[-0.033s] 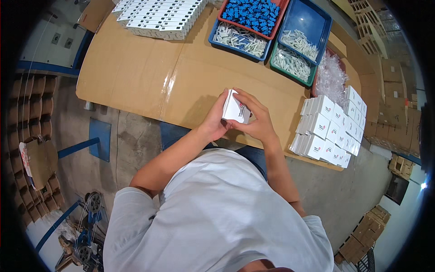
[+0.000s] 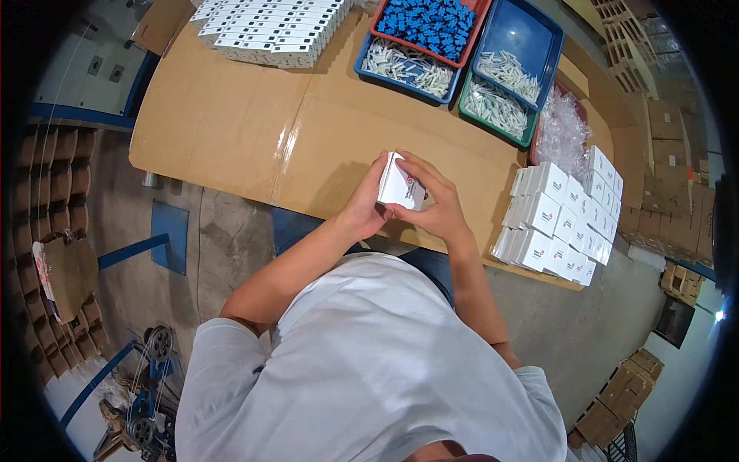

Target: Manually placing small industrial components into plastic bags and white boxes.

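Note:
A small white cardboard box [image 2: 400,185] with a printed mark on its face is held between both hands, over the table's near edge. My left hand [image 2: 367,202] closes round its left side, fingers partly hidden behind it. From the right, my right hand [image 2: 439,202] grips the same box, its fingers over the top edge and its thumb at the lower edge. To the right, several similar white boxes [image 2: 558,219] stand stacked at the table's edge.
The cardboard-covered table [image 2: 223,131] bears rows of white boxes [image 2: 273,31] at the far left. Beyond my hands sit a red tray [image 2: 375,29] of blue parts, blue and green trays of pale slender pieces, and clear plastic bags [image 2: 560,135]. A blue metal stand [image 2: 165,239] is left.

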A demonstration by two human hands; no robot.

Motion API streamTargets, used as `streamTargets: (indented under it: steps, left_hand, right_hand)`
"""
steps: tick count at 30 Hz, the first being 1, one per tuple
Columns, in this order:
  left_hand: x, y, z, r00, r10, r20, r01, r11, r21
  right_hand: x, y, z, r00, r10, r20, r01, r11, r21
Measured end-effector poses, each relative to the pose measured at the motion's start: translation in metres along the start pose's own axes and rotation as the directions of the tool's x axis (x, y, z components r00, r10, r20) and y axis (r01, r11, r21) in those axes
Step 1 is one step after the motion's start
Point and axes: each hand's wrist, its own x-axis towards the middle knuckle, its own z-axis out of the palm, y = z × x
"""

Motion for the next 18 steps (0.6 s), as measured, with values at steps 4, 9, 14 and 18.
streamTargets:
  steps: [4,9,14,18]
  left_hand:
    - [0.0025,-0.0039,-0.0019,0.999,-0.008,0.047,0.008,1.000,0.001]
    - [-0.0014,-0.0023,0.0030,0.997,-0.021,0.073,0.024,0.999,-0.031]
    - [0.0001,-0.0021,0.0017,0.993,-0.020,0.113,0.014,0.999,0.049]
    - [0.0030,-0.0018,-0.0038,0.990,-0.015,0.141,0.002,0.995,0.096]
  right_hand:
    - [-0.0007,0.0033,-0.0001,1.000,-0.007,0.002,0.007,1.000,0.012]
    - [-0.0023,0.0071,-0.0014,1.000,-0.029,0.002,0.029,0.999,0.029]
    - [-0.0047,0.0061,-0.0042,1.000,0.000,0.004,-0.001,1.000,0.025]
    - [-0.0050,0.0082,-0.0041,0.999,-0.007,-0.031,0.009,0.999,0.046]
